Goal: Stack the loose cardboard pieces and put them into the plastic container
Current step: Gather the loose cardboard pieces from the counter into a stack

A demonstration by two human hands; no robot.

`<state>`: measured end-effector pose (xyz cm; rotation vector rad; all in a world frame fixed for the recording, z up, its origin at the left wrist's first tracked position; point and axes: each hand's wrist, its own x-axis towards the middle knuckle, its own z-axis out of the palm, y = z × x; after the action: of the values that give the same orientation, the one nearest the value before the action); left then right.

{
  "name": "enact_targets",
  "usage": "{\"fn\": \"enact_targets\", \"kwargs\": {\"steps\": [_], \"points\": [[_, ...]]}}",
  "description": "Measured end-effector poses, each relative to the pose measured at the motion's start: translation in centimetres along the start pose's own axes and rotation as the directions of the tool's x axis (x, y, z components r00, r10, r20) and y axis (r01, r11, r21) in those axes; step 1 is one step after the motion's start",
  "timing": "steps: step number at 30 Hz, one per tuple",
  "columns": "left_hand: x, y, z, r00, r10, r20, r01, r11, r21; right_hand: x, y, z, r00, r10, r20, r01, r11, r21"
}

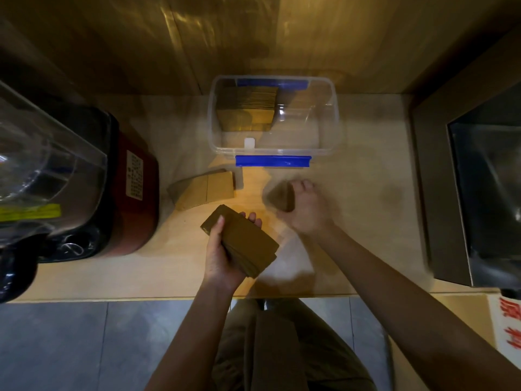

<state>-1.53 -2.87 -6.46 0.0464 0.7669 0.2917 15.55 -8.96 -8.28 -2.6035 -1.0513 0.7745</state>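
Observation:
My left hand (222, 258) grips a thick stack of brown cardboard pieces (248, 244) just above the wooden counter, near its front edge. My right hand (304, 207), blurred by motion, is closed on a smaller bundle of cardboard pieces (282, 196) to the right of that stack. Several loose cardboard pieces (205, 189) lie fanned on the counter, left of both hands. Behind them stands the clear plastic container (329, 136) with blue clips, lid off. A stack of cardboard (248, 111) sits in its left half.
A large red and black appliance (124, 187) with a clear jug on top fills the counter's left side. A dark metal box (479, 193) stands at the right. A wooden wall rises behind the container. The counter's front edge (169, 297) runs just below my hands.

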Motion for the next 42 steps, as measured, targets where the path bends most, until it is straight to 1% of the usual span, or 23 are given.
{"fn": "enact_targets", "kwargs": {"steps": [1, 2, 3, 4, 5, 7, 9, 11, 13, 14, 15, 17, 19, 23, 26, 28, 31, 33, 36, 38, 40, 41, 42], "points": [[0.0, 0.0, 0.0, 1.0, 0.002, 0.008, -0.002, 1.0, -0.003, -0.5, -0.3, -0.5, 0.994, 0.093, -0.053, -0.08, 0.976, 0.204], [0.0, 0.0, 0.1, 1.0, 0.002, 0.016, -0.002, 1.0, -0.006, -0.9, -0.6, -1.0, 0.981, 0.182, -0.07, -0.135, 0.894, 0.428], [-0.1, 0.0, 0.0, 1.0, 0.003, 0.022, -0.003, 1.0, -0.008, -1.3, -1.0, -1.6, 0.967, 0.251, -0.044, -0.169, 0.761, 0.627], [-0.1, 0.0, 0.0, 1.0, 0.003, 0.024, -0.003, 1.0, -0.007, -1.7, -1.4, -2.3, 0.956, 0.292, 0.013, -0.196, 0.606, 0.771], [-0.1, 0.0, -0.1, 1.0, 0.004, 0.03, -0.003, 1.0, -0.004, -2.0, -1.8, -2.9, 0.948, 0.309, 0.079, -0.222, 0.462, 0.859], [-0.1, -0.1, 0.0, 0.999, -0.002, 0.038, 0.002, 1.0, 0.012, -2.6, -2.7, -4.0, 0.933, 0.302, 0.196, -0.272, 0.236, 0.933], [-0.1, -0.2, 0.1, 0.999, 0.0, 0.037, -0.001, 0.999, 0.032, -3.4, -3.7, -4.8, 0.924, 0.251, 0.289, -0.314, 0.065, 0.947], [-0.3, -0.5, 0.4, 0.999, 0.001, 0.037, -0.004, 0.998, 0.061, -4.6, -5.0, -5.0, 0.913, 0.197, 0.358, -0.351, -0.071, 0.934], [-0.5, -0.7, 0.8, 1.0, 0.013, 0.023, -0.016, 0.991, 0.13, -5.5, -5.8, -5.0, 0.889, 0.159, 0.43, -0.391, -0.226, 0.892], [-0.7, -0.7, 1.0, 1.0, 0.021, 0.005, -0.022, 0.987, 0.16, -5.9, -6.1, -4.9, 0.874, 0.141, 0.465, -0.415, -0.278, 0.866], [-0.8, -0.8, 1.1, 0.999, 0.03, -0.011, -0.027, 0.984, 0.179, -6.2, -6.2, -4.7, 0.861, 0.133, 0.492, -0.44, -0.291, 0.85], [-1.1, -0.7, 1.5, 0.999, 0.046, -0.02, -0.042, 0.982, 0.184, -6.8, -6.2, -4.1, 0.858, 0.155, 0.489, -0.461, -0.185, 0.868], [-1.3, -0.6, 1.6, 0.998, 0.052, -0.02, -0.047, 0.983, 0.18, -7.5, -6.3, -3.7, 0.875, 0.199, 0.441, -0.435, -0.073, 0.897], [-1.4, -0.4, 1.7, 0.998, 0.045, -0.034, -0.04, 0.987, 0.154, -8.7, -6.3, -3.5, 0.892, 0.219, 0.395, -0.411, 0.03, 0.911], [-1.5, -0.5, 1.6, 0.998, 0.058, -0.03, -0.054, 0.991, 0.12, -9.5, -5.8, -3.2, 0.931, 0.192, 0.312, -0.354, 0.252, 0.901], [-1.5, -0.5, 1.6, 0.998, 0.054, -0.034, -0.05, 0.992, 0.113, -9.9, -5.6, -2.7, 0.961, 0.147, 0.233, -0.27, 0.348, 0.898], [-1.3, -0.4, 1.6, 0.999, 0.047, -0.019, -0.045, 0.994, 0.096, -10.0, -5.3, -1.8, 0.983, 0.145, 0.11, -0.161, 0.406, 0.9], [-1.2, -0.4, 1.6, 0.998, 0.058, 0.038, -0.062, 0.992, 0.107, -10.1, -5.1, -1.4, 0.985, 0.164, 0.055, -0.125, 0.456, 0.881], [-1.0, -0.5, 1.6, 0.988, 0.054, 0.145, -0.073, 0.989, 0.127, -10.1, -4.7, -1.2, 0.977, 0.209, -0.039, -0.091, 0.577, 0.812], [-0.9, -0.6, 1.8, 0.977, 0.035, 0.212, -0.063, 0.99, 0.124, -10.1, -4.5, -1.4, 0.98, 0.185, -0.078, -0.049, 0.597, 0.8], [-0.9, -0.8, 2.1, 0.963, 0.021, 0.268, -0.061, 0.988, 0.142, -10.1, -4.3, -1.3, 0.985, 0.17, -0.042, -0.069, 0.601, 0.797], [-0.8, -0.8, 2.1, 0.958, 0.021, 0.287, -0.068, 0.986, 0.153, -10.1, -4.1, -1.1, 0.982, 0.187, 0.008, -0.118, 0.587, 0.801], [-0.7, -0.9, 2.2, 0.955, 0.029, 0.295, -0.079, 0.984, 0.158, -10.0, -3.9, -1.1, 0.973, 0.211, 0.091, -0.193, 0.53, 0.826]]}}
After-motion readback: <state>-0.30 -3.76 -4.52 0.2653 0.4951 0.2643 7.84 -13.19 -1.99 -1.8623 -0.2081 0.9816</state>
